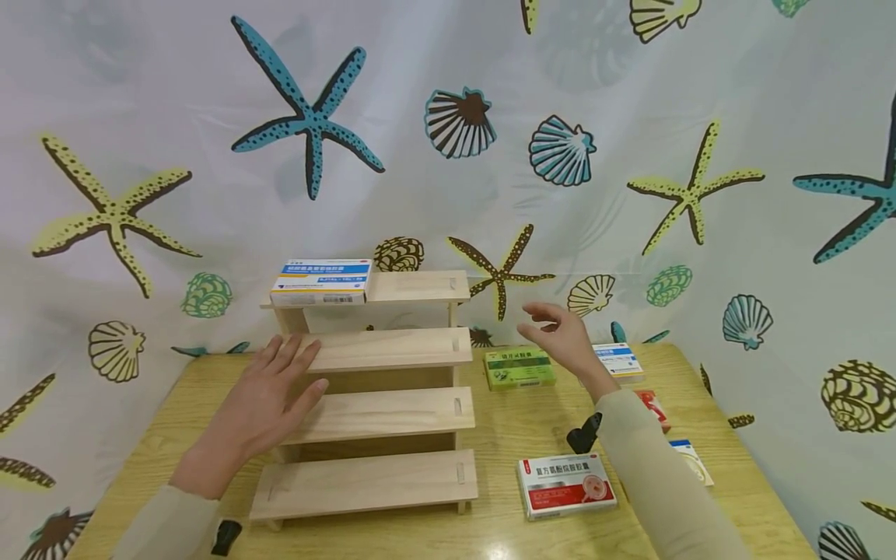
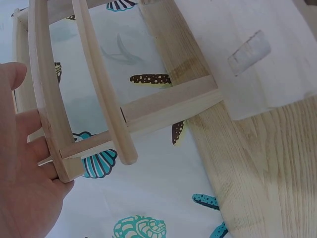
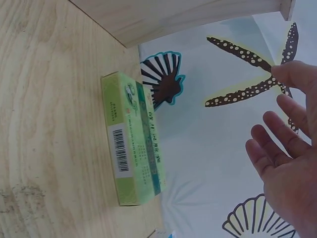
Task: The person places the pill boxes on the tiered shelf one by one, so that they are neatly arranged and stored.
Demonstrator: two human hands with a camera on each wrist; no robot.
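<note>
A light wooden tiered shelf (image 1: pixel 385 412) stands on the table, a white-and-blue medicine box (image 1: pixel 322 281) on the left of its top tier. My left hand (image 1: pixel 269 400) rests against the shelf's left end with its fingers extended; in the left wrist view, fingers (image 2: pixel 37 148) touch a wooden bar (image 2: pixel 52 99). My right hand (image 1: pixel 560 336) hangs in the air to the right of the shelf, fingers loosely bent and holding nothing. Below and left of it lies a green medicine box (image 1: pixel 519 369), also visible in the right wrist view with its barcode side showing.
Right of the shelf lie a white-and-red medicine box (image 1: pixel 567 486), another white-and-blue box (image 1: pixel 619 362), a red box (image 1: pixel 654 410) and a white box (image 1: pixel 691 462), the last two partly behind my right sleeve. A patterned curtain (image 1: pixel 448 202) hangs behind the wooden table (image 1: pixel 504 435).
</note>
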